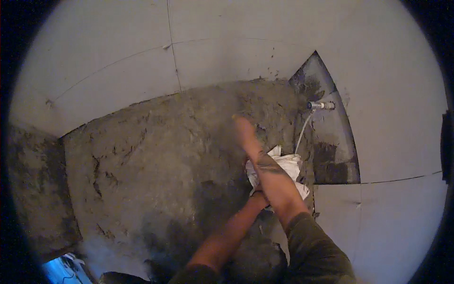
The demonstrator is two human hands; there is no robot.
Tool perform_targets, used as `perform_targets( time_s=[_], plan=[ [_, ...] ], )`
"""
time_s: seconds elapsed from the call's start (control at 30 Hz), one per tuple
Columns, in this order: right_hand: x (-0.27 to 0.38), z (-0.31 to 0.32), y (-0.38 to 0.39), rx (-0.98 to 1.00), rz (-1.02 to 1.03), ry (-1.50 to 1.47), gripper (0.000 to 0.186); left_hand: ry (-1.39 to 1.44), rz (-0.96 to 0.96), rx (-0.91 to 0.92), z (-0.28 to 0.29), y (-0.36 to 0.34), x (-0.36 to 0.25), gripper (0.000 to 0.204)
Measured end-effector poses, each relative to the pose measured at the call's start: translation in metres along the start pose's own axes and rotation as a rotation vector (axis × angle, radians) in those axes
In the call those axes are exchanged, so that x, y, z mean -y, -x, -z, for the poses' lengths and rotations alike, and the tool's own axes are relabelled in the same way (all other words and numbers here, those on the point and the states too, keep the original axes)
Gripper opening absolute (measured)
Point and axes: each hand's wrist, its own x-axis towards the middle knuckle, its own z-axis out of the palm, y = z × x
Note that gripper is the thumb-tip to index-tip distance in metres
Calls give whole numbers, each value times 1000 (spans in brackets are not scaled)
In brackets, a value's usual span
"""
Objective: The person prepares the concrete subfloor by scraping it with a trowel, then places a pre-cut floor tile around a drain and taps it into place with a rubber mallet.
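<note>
My right hand (244, 128) reaches out over the rough grey cement floor (142, 156). It is smeared by motion, so its fingers and anything in them cannot be made out. The tattooed right forearm crosses above my left wrist. Below it, my left hand (261, 191) is at a crumpled white plastic bag or cloth (288, 165), largely covered by the right forearm. Whether the left fingers grip the white material is hidden. A thin white hose (304, 130) runs down from a metal valve fitting (321, 105) to behind the white bundle.
Large pale tiles (227, 61) line the far wall, and more tiles (392, 137) cover the right side. Around the valve, a dark untiled patch (336, 151) shows. At the lower left lies a bright blue area (66, 270) with thin dark lines.
</note>
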Motion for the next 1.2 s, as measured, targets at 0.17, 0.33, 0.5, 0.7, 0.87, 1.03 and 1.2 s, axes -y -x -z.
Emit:
perform_targets(
  time_s=[0.17,0.33,0.5,0.7,0.87,1.03,1.2],
  plan=[
    [116,72,8,20,-132,-394,24,358,-229,-90,29,5,35,49],
    [115,56,21,15,-142,-318,21,-330,-414,-309,59,12,-46,46],
    [127,51,10,91,17,-412,22,-1000,-392,-413,70,14,-16,44],
    [112,54,21,272,62,-264,31,-860,-285,-231,46,11,-29,46],
    [90,40,86,85,271,-184,33,-829,-227,-155,51,15,-41,48],
    [81,38,132,133,298,-145,33,-676,-188,20,91,30,-64,53],
    [92,121,141,575,93,-34,35,-408,-64,61,71,19,-55,60]
  ],
)
